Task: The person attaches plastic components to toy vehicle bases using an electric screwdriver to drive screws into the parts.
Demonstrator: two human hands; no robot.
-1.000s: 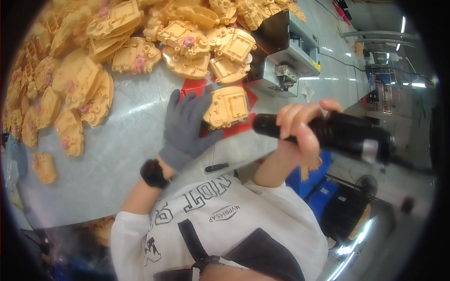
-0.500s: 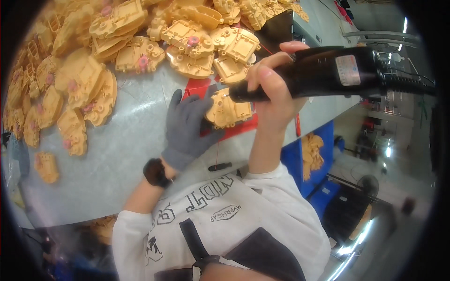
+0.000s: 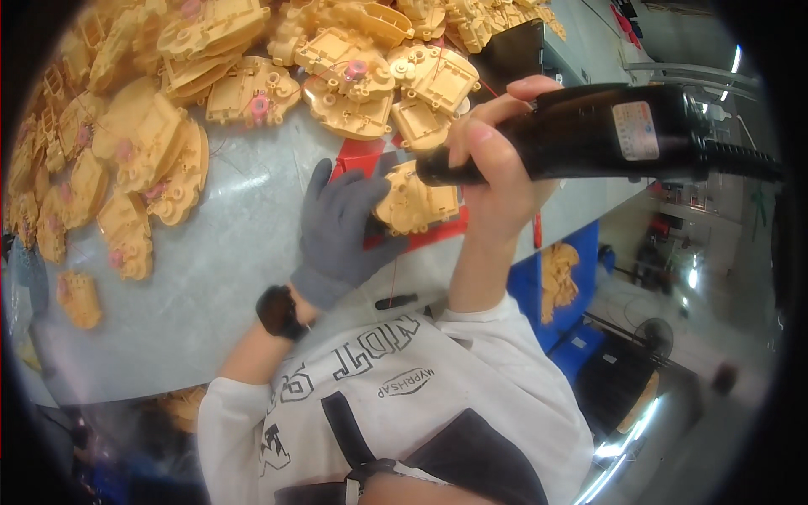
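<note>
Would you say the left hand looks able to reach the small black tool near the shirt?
Probably yes: the small black tool lies close by, apparently unobstructed, though the left hand seems to steady a yellow part.

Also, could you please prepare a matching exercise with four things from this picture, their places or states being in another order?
Things:
1. Left hand
2. Right hand
3. Small black tool
4. Blue bin

Places or states:
A. Lying loose on the grey table
B. Containing yellow plastic parts
C. Bare, gripping a black corded power tool
D. Grey-gloved, against a yellow plastic housing

Pairs: 1-D, 2-C, 3-A, 4-B
</note>
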